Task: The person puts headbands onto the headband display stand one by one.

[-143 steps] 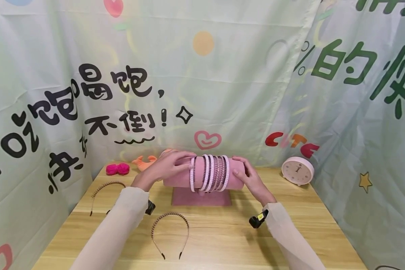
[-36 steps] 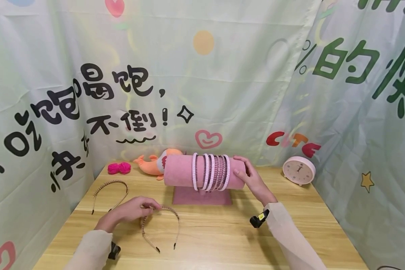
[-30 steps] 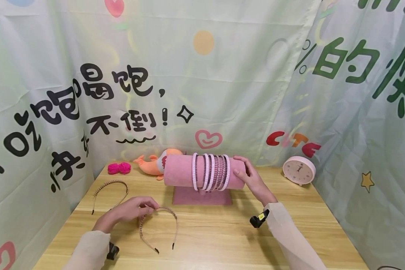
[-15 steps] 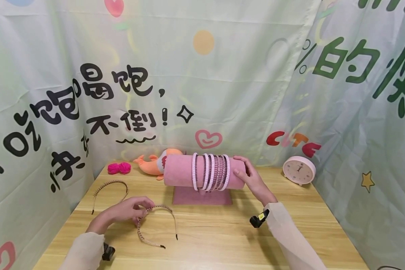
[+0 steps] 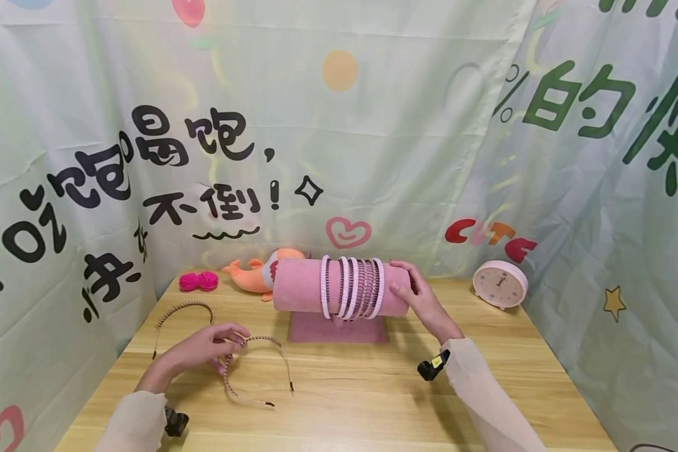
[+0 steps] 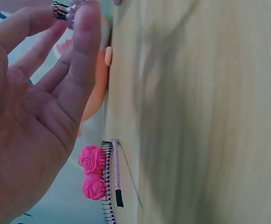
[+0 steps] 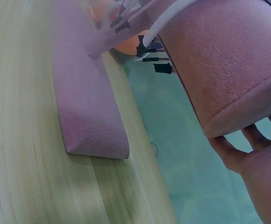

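Pinched at its top arch by my left hand point(image 5: 206, 348) is a thin beaded headband point(image 5: 267, 338), its two dark-tipped ends pointing down and to the right. In the left wrist view, thumb and fingers meet on its beaded part point(image 6: 72, 14). My right hand point(image 5: 426, 307) grips the right end of a pink padded roll on a headband display stand point(image 5: 299, 285). Several headbands, white ones point(image 5: 346, 289) and darker toothed ones, circle the roll's middle and right half. From the right wrist, the fingers lie at the roll's end point(image 7: 233, 60), with the stand's base point(image 7: 91, 116) on the table.
Another beaded headband point(image 5: 172, 309) lies on the wooden table point(image 5: 373, 402), just beyond my left hand. At the back left sit a bright pink bow-shaped item point(image 5: 198, 281) and an orange plush toy point(image 5: 254, 278) partly behind the roll. A round clock point(image 5: 500, 284) stands at the back right.
My left hand has left the roll, taken hold of the headband that lay in front of the stand, and drawn it left, turning it. My right hand has stayed on the roll's end.
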The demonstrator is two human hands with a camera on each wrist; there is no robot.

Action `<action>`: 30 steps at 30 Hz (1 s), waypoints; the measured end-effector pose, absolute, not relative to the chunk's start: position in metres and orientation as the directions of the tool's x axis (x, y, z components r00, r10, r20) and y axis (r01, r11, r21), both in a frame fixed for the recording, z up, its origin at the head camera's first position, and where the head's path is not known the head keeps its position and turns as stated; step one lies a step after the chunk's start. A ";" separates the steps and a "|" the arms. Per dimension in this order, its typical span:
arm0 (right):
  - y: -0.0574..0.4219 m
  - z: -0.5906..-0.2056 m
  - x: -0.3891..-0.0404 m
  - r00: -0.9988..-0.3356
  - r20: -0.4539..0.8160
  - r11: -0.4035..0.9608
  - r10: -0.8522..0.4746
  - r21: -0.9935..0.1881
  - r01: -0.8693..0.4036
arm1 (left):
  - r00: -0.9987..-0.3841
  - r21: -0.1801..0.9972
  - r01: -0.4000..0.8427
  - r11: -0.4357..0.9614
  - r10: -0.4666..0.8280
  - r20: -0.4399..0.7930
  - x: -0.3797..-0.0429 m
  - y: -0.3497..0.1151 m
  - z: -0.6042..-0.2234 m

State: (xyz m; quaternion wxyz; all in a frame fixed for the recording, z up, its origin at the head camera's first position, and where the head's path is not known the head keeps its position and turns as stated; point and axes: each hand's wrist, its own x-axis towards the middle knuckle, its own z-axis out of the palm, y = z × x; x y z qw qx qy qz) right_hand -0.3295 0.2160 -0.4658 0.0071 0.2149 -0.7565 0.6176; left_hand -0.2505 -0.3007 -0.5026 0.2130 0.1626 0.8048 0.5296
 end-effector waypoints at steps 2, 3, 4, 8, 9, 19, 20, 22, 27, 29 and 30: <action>0.216 -0.465 -0.329 -0.908 0.276 0.147 -0.317 -0.931 -0.334 | -0.869 0.918 0.027 0.395 0.463 -0.173 -0.250 -0.303 -0.501; 0.216 -0.465 -0.329 -0.907 0.276 0.147 -0.318 -0.931 -0.334 | -0.875 0.917 0.021 0.399 0.451 -0.176 -0.250 -0.304 -0.499; 0.216 -0.465 -0.329 -0.907 0.275 0.146 -0.319 -0.931 -0.334 | -0.880 0.916 0.014 0.400 0.440 -0.179 -0.250 -0.305 -0.498; 0.215 -0.464 -0.328 -0.906 0.275 0.143 -0.322 -0.932 -0.333 | -0.897 0.914 -0.011 0.405 0.399 -0.188 -0.250 -0.309 -0.495; 0.215 -0.464 -0.328 -0.906 0.275 0.141 -0.322 -0.932 -0.334 | -0.898 0.915 -0.013 0.404 0.397 -0.188 -0.250 -0.309 -0.494; 0.215 -0.465 -0.329 -0.911 0.265 0.148 -0.317 -0.935 -0.323 | -0.893 0.914 -0.025 0.406 0.402 -0.203 -0.250 -0.314 -0.496; 0.216 -0.465 -0.329 -0.911 0.265 0.147 -0.317 -0.935 -0.324 | -0.891 0.914 -0.028 0.406 0.405 -0.207 -0.250 -0.315 -0.496; 0.216 -0.466 -0.329 -0.910 0.267 0.145 -0.317 -0.935 -0.325 | -0.886 0.915 -0.033 0.403 0.411 -0.213 -0.250 -0.316 -0.496; 0.216 -0.466 -0.329 -0.909 0.270 0.142 -0.317 -0.934 -0.327 | -0.874 0.916 -0.021 0.401 0.437 -0.212 -0.249 -0.318 -0.496; 0.215 -0.465 -0.329 -0.910 0.269 0.143 -0.317 -0.934 -0.326 | -0.870 0.916 -0.017 0.400 0.446 -0.211 -0.249 -0.319 -0.495; 0.215 -0.465 -0.329 -0.910 0.268 0.144 -0.317 -0.934 -0.326 | -0.870 0.915 -0.013 0.402 0.447 -0.208 -0.249 -0.320 -0.495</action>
